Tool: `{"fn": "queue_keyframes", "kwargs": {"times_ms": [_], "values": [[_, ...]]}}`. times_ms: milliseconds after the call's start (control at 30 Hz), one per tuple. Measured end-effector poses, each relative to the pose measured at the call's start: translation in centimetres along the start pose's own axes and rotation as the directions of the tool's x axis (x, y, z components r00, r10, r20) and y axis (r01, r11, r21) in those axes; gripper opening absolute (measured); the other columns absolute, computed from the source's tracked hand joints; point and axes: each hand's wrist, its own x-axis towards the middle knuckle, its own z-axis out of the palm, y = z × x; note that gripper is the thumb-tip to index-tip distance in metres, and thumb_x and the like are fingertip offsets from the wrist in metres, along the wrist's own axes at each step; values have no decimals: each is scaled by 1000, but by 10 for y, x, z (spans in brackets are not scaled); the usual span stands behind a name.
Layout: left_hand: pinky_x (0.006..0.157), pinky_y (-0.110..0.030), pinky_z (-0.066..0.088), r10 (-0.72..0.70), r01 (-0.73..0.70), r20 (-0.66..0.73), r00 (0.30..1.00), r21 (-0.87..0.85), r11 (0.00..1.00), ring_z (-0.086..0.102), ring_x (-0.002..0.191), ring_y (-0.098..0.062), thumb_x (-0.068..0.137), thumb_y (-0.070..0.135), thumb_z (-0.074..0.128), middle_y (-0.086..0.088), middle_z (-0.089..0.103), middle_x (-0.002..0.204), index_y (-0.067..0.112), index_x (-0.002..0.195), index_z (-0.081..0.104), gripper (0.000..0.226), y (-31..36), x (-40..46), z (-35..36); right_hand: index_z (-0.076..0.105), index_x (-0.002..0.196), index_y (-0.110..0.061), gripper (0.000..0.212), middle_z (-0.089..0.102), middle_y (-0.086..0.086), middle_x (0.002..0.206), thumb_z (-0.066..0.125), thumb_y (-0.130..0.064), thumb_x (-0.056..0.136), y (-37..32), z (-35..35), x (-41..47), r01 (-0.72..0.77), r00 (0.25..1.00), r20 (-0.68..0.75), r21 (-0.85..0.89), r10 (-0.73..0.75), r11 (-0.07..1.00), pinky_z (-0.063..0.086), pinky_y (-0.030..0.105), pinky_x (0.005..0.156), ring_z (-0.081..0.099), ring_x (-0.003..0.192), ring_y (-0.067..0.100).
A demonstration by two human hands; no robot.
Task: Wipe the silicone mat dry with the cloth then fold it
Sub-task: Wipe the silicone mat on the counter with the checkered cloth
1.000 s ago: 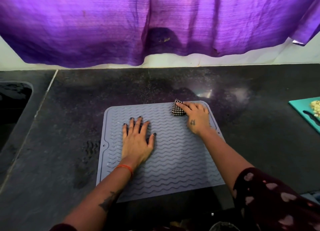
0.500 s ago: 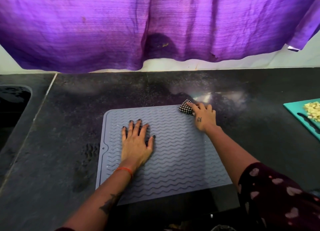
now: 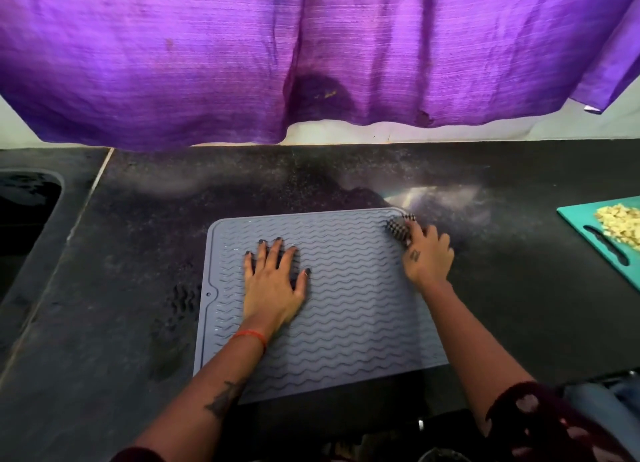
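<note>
Rightward goes the checked cloth, swept from the top middle out to the far right corner of the silicone mat. I see the right hand curled and pinching it there, while the left hand lies spread, flat, pinning the mat's centre to the bench. Unwiped ridges lie leftward and nearer me. Off right, a teal cutting board carries chopped pieces.

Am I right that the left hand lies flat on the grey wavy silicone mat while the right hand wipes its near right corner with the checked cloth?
Not quite: the head view shows the right hand wiping the far right corner of the grey wavy silicone mat with the checked cloth. The left hand does lie flat.
</note>
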Motion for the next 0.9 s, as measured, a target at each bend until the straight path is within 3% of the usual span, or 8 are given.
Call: {"fn": "queue_keyframes", "kwargs": {"times_ms": [100, 233, 433, 600, 700, 800, 900], "values": [[117, -47, -1, -4, 4, 4, 1000, 5, 1000, 6, 145, -25, 79, 61, 6, -3, 20, 156, 24, 144, 31, 78, 0, -1, 0, 32, 142, -31, 53, 37, 7, 138, 43, -18, 92, 10, 12, -17, 59, 998, -14, 9, -59, 998, 31, 44, 93, 35, 114, 34], [117, -48, -1, 2, -2, 3, 1000, -7, 1000, 7, 145, -26, 80, 60, 8, -4, 21, 156, 24, 144, 31, 77, 1, 0, -1, 37, 138, -31, 48, 40, 10, 134, 43, -19, 93, 11, -5, 0, 76, 993, 87, 62, -81, 995, 32, 44, 95, 36, 114, 34], [117, -47, -2, -2, 1, 21, 1000, 6, 1000, 5, 145, -25, 86, 56, 16, -3, 19, 156, 24, 145, 29, 68, 0, -1, -1, 40, 139, -26, 51, 43, 11, 132, 50, -19, 89, 14, 6, -56, 106, 994, -46, 40, -104, 994, 35, 44, 88, 41, 108, 35], [117, -47, -1, 7, -7, 23, 1000, 9, 1000, 6, 145, -26, 86, 56, 17, -4, 19, 156, 23, 145, 29, 68, -1, -1, -1, 40, 138, -30, 50, 44, 10, 128, 48, -20, 90, 24, -7, -34, 179, 981, 70, 66, -183, 982, 37, 41, 90, 40, 107, 32], [117, -47, -1, 13, -13, 8, 1000, 4, 1000, 7, 144, -26, 86, 55, 18, -4, 21, 156, 23, 144, 31, 68, -1, -1, -1, 47, 134, -25, 47, 50, 12, 120, 49, -19, 87, 37, -5, -56, 155, 988, -24, 57, -154, 986, 40, 41, 83, 44, 100, 34], [117, -47, 0, 14, -14, 4, 1000, 8, 1000, 9, 144, -26, 86, 55, 19, -5, 23, 155, 23, 143, 33, 67, -1, -1, -1, 52, 129, -23, 51, 53, 14, 116, 34, -31, 82, 40, 3, -78, 145, 988, -66, 41, -142, 989, 43, 42, 74, 49, 90, 37], [117, -47, 1, 21, -21, 2, 1000, 4, 1000, 10, 144, -27, 86, 55, 19, -6, 23, 155, 23, 143, 33, 67, 0, -2, -1, 45, 135, -27, 50, 47, 11, 122, 37, -28, 85, 38, -9, -66, 152, 987, 42, 55, -154, 987, 39, 41, 83, 43, 99, 33]]}}
